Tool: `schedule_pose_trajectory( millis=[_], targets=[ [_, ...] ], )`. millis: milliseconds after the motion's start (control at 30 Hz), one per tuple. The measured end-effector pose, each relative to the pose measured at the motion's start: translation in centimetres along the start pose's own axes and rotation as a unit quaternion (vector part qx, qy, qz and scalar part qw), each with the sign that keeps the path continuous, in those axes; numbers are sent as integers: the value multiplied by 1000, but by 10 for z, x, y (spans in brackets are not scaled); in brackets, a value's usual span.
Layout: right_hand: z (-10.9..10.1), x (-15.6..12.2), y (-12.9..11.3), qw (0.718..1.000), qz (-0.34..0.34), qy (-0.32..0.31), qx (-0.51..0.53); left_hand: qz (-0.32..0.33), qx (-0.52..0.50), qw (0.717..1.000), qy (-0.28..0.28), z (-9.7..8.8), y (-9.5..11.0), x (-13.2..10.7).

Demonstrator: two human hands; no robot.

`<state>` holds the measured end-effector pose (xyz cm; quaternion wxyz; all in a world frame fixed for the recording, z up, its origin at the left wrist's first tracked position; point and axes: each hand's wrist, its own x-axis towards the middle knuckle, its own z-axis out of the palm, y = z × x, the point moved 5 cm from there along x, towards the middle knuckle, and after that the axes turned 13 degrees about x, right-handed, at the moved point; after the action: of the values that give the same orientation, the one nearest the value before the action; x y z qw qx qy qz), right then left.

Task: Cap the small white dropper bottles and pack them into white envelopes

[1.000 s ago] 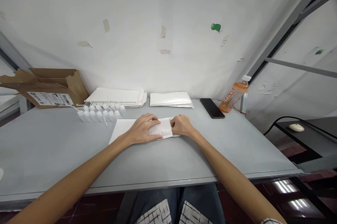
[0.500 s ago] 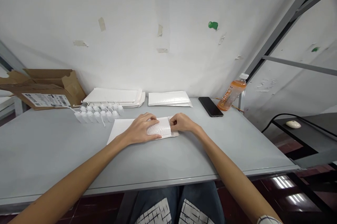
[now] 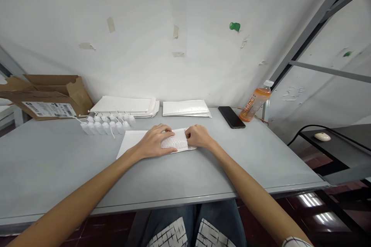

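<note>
A white bubble mailer (image 3: 179, 141) lies flat on the grey table in front of me, its open end toward the right. My left hand (image 3: 156, 140) spans it from above, thumb along the near side and fingers over the far side, gripping it against the table. A smooth white flat piece (image 3: 130, 140) sticks out left of that hand; whether it belongs to the mailer I cannot tell. At the mailer's open end, my right hand (image 3: 198, 137) is closed with curled fingers. Its fingertips are hidden at the opening, so anything between them does not show.
Several small white bottles (image 3: 106, 124) stand in rows at the left, near an open cardboard box (image 3: 55, 96). Along the wall lie two stacks of white mailers (image 3: 124, 104) (image 3: 187, 108). A black phone (image 3: 231, 117) and an orange drink bottle (image 3: 255, 102) are at the right.
My right hand has shifted slightly left, further into the mailer's open end. The left hand keeps its place on the mailer.
</note>
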<state>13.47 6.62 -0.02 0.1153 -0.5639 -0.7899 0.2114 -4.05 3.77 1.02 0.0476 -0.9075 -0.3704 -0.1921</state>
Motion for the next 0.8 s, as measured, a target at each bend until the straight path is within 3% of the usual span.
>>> schedule_pose_trajectory(
  millis=[467, 700, 800],
  targets=[
    [2, -1, -4, 999, 11, 19, -44, 2, 5, 1000, 3, 0, 0, 0],
    [-11, -1, 10, 988, -47, -37, 144, 0, 2, 1000, -3, -2, 0, 0],
    [-22, 1, 25, 980, -36, -15, 197, 1, 1, 1000, -5, -2, 0, 0]
  ],
)
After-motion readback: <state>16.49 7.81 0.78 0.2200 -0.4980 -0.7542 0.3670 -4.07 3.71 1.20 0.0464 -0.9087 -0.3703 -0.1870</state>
